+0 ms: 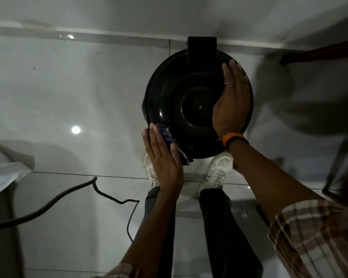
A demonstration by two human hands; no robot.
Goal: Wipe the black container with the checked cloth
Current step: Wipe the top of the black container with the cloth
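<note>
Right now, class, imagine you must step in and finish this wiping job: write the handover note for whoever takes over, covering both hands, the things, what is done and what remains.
Left hand: flat, fingers extended, pressing the folded blue-and-white checked cloth against the near-left edge of the round glossy black plastic container.
Right hand: open palm flat on the lid's right side, steadying it; holds nothing.
The container stands on the pale tiled floor by the wall, in front of the person's white shoes.
Done: cannot tell how much has been wiped.
Left: probably work the cloth round the rim, top and the raised part at the back.
</note>
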